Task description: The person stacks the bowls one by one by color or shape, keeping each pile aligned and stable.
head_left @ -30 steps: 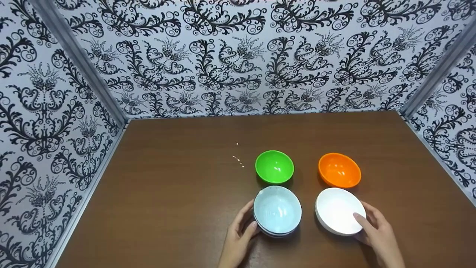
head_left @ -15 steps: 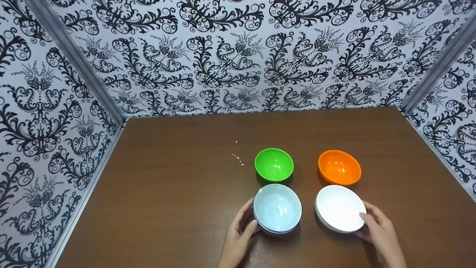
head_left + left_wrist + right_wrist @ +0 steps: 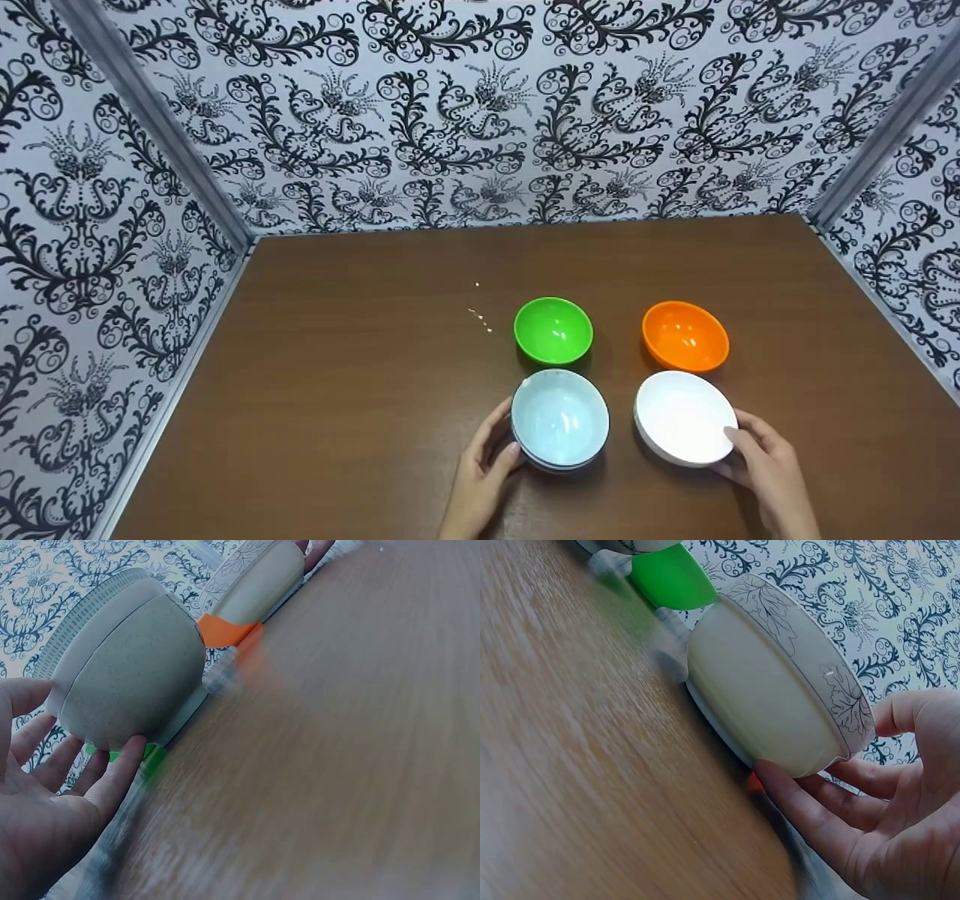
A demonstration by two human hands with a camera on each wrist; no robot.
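Blue bowl (image 3: 560,418), white bowl (image 3: 684,418) — in separate hands (image 3: 477,466) (image 3: 765,459)

green bowl (image 3: 553,331): 1 | orange bowl (image 3: 685,337): 1 | white leaf-patterned bowl (image 3: 684,418): 1 seen, nesting unclear | light-blue bowl (image 3: 560,418): 1 topmost, number beneath unclear | left hand (image 3: 478,472): 1 | right hand (image 3: 768,463): 1 | brown table (image 3: 337,375): 1 | scroll-patterned walls (image 3: 480,112): 3
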